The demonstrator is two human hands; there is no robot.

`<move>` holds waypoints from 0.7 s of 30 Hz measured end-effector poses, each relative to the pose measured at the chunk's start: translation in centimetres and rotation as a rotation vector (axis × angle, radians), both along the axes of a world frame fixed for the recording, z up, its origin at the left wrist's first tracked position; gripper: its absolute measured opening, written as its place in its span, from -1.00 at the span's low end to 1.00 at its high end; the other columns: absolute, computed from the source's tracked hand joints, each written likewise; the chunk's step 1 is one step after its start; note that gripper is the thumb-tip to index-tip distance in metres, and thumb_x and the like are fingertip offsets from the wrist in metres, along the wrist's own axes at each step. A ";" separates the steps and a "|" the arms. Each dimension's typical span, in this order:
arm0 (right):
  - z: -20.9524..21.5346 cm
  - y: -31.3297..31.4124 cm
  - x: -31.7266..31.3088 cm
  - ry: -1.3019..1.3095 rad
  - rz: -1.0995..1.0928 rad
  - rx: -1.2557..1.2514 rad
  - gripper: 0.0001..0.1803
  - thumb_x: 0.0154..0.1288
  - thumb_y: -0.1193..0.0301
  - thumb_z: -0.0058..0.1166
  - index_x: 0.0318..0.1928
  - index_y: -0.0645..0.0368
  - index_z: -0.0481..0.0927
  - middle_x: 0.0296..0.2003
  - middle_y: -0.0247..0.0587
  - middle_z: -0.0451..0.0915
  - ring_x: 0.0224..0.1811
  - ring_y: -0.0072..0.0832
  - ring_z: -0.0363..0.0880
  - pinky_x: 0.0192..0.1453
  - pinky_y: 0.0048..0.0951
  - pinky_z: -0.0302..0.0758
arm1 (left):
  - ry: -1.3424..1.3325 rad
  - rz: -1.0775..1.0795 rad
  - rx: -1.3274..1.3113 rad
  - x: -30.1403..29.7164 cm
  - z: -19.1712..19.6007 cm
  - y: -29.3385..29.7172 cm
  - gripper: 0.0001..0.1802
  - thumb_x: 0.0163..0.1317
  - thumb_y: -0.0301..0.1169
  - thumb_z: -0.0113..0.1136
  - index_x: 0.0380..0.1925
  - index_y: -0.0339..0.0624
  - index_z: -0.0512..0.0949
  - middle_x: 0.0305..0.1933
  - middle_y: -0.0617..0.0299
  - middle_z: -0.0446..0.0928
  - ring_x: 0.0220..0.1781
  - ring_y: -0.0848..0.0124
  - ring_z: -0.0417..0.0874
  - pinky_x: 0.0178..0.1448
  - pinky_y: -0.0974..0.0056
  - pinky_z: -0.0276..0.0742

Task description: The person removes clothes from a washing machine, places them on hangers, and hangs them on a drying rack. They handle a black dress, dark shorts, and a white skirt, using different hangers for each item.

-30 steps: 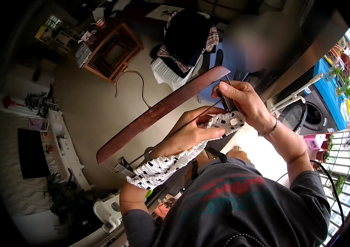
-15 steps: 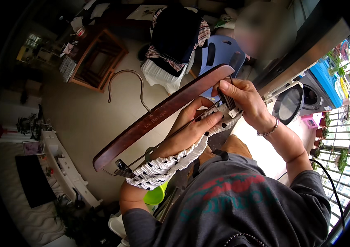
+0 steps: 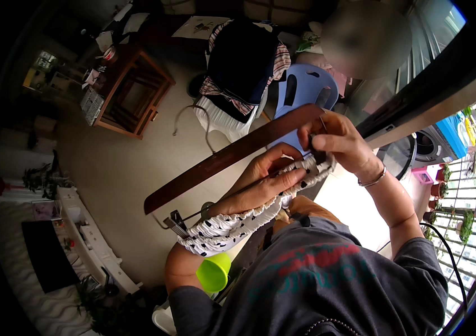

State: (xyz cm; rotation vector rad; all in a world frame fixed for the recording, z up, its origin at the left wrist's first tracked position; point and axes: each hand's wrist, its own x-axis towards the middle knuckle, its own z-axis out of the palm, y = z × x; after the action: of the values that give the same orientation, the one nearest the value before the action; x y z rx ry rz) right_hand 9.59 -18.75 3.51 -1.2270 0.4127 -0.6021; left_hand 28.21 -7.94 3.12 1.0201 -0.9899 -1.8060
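Note:
A dark reddish-brown wooden hanger with a metal hook slants up to the right in front of me. White fabric with black spots and a gathered elastic waistband hangs below it, caught at the left by a metal clip on the hanger's bar. The fabric lies around my left forearm. My left hand pinches the band near its right end, thumb on top. At the hanger's right end, my right hand closes on the other clip, which the fingers largely cover.
Ahead stands a blue plastic chair beside a pile of dark and striped clothes. A wooden stool is at the far left. A bright green bucket sits below my left arm. At right are a washing machine and a barred window.
The hanger has shifted slightly right and down, its left end tipping away. My right thumb and fingers have changed their place on the right clip. My left hand keeps hold of the band.

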 end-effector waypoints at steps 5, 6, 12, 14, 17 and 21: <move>1.7 -4.5 2.2 0.133 0.155 -0.002 -0.50 0.36 0.13 0.12 0.03 0.37 0.54 -0.46 -0.22 0.63 -0.42 -0.59 0.57 -0.26 -0.64 0.39 | -0.066 -0.167 0.026 2.3 2.8 -2.6 -0.65 0.36 -0.34 0.16 0.07 -0.26 0.44 -0.01 0.22 0.54 0.05 0.54 0.51 0.20 0.40 0.37; 2.1 -4.9 2.6 0.164 0.157 -0.016 -0.53 0.38 0.15 0.10 0.00 0.37 0.55 -0.45 -0.18 0.65 -0.41 -0.57 0.59 -0.25 -0.63 0.42 | -0.063 -0.153 0.026 2.9 3.2 -2.8 -0.65 0.36 -0.34 0.16 0.06 -0.27 0.45 -0.01 0.22 0.54 0.06 0.54 0.51 0.21 0.40 0.37; 4.2 -5.1 6.6 -0.087 0.045 -0.140 -0.60 0.45 0.25 -0.01 0.05 0.36 0.55 -0.29 0.00 0.70 -0.37 -0.41 0.64 -0.19 -0.48 0.54 | 0.148 -0.065 -0.158 12.5 -5.0 -6.6 -0.38 0.40 -0.02 0.00 0.22 -0.33 0.36 0.15 0.04 0.51 0.17 0.31 0.55 0.26 0.28 0.44; 4.3 -5.1 7.8 -0.083 -0.053 -0.179 -0.58 0.46 0.24 -0.02 0.08 0.35 0.54 -0.29 0.01 0.70 -0.35 -0.42 0.65 -0.17 -0.47 0.54 | 0.064 0.139 -0.122 17.4 -6.1 -7.0 -0.26 0.42 0.13 -0.20 0.26 -0.34 0.32 0.21 -0.09 0.46 0.15 0.15 0.57 0.18 0.18 0.55; 4.2 -5.7 10.0 -0.105 -0.138 -0.204 -0.57 0.48 0.24 -0.07 0.12 0.36 0.51 -0.21 0.07 0.69 -0.29 -0.42 0.65 -0.06 -0.46 0.52 | 0.620 0.273 -0.208 24.2 -9.3 -4.5 -0.25 0.44 0.18 -0.31 0.23 -0.28 0.37 0.29 -0.03 0.42 0.27 0.15 0.48 0.32 0.09 0.43; 3.5 -6.1 13.9 -0.102 -0.213 -0.133 -0.56 0.50 0.25 -0.11 0.13 0.39 0.49 -0.17 0.09 0.68 -0.24 -0.44 0.64 0.00 -0.46 0.49 | 0.212 0.779 -0.269 28.1 -11.9 -1.8 -0.43 0.43 0.02 -0.06 0.17 -0.23 0.44 0.21 0.17 0.50 0.23 0.38 0.48 0.31 0.24 0.34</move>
State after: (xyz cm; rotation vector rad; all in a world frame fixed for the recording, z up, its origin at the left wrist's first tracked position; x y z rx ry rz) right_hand 23.50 -24.81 7.04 -1.2811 0.4253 -0.8827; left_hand 56.31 -9.75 -8.80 0.8570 -0.5629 -1.0731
